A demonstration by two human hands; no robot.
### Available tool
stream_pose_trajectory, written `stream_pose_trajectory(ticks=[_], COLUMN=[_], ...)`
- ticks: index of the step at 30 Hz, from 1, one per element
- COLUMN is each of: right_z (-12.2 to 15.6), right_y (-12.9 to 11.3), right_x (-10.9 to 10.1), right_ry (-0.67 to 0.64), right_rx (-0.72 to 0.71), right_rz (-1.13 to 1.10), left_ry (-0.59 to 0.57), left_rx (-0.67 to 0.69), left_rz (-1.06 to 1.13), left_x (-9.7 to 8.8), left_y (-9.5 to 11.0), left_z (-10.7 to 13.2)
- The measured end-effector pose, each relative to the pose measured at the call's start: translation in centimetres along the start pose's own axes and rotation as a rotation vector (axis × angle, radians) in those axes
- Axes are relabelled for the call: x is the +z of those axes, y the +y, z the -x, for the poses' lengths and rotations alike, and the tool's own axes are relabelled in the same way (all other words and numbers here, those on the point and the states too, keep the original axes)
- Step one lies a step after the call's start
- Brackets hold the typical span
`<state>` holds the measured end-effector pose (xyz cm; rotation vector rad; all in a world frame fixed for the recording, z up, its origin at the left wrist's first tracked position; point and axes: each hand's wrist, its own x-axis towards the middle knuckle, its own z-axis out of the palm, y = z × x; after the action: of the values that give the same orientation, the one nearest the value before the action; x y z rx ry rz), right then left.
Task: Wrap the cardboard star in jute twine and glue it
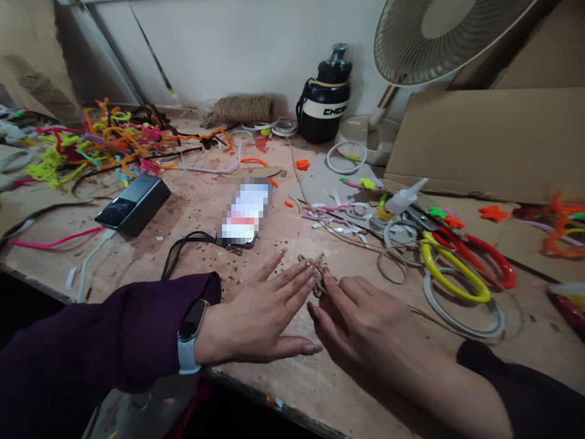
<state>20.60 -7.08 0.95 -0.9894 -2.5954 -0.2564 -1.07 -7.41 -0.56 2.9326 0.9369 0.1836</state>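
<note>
Head view: a small jute twine piece lies on the wooden counter, towards its front edge; the left hand lies flat, fingers spread wide, fingertips pressing on it; the right hand, fingers loosely bent, gripping nothing, touches it with the index tip; yellow-handled scissors lie nearby.

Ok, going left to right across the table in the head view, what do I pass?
Pile of pipe cleaners → black power bank → blurred phone → small twine piece → glue bottle → yellow-handled scissors.
</note>
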Motion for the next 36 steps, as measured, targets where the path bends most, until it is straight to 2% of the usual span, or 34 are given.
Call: stream_pose_trajectory(ticks=[6, 11, 16, 20, 29, 32, 36], right_z=[0.5, 1.1, 0.8, 0.3, -0.8, -1.1, -1.2], right_y=[-0.6, -1.1, 0.3, 1.6, 2.5, 3.3, 4.4], right_x=[-0.4, -0.6, -0.8, -0.6, 0.2, 0.3, 0.4], right_ry=[-0.03, -0.04, 0.002, -0.007, 0.035, -0.005, -0.123], right_rx=[0.06, 0.079, 0.07, 0.119, 0.146, 0.179, 0.234], right_rz=[-0.093, -0.013, -0.098, -0.206, -0.366, -0.525, -0.647], left_ry=[-0.017, -0.004, -0.002, 0.016, 0.03, 0.022, 0.005], left_rx=[0.065, 0.116, 0.077, 0.078, 0.083, 0.077, 0.077], left_rz=[0.029, 0.033, 0.025, 0.03, 0.043, 0.036, 0.026], left_x=[-0.9, -1.2, -1.1, -1.2, -1.1, -1.1, -1.1], left_y=[-1.5, -2.0, -2.0, -2.0, -2.0, -1.9, -1.8], left_z=[0.2, 0.4, 0.4, 0.4, 0.4, 0.4, 0.4])
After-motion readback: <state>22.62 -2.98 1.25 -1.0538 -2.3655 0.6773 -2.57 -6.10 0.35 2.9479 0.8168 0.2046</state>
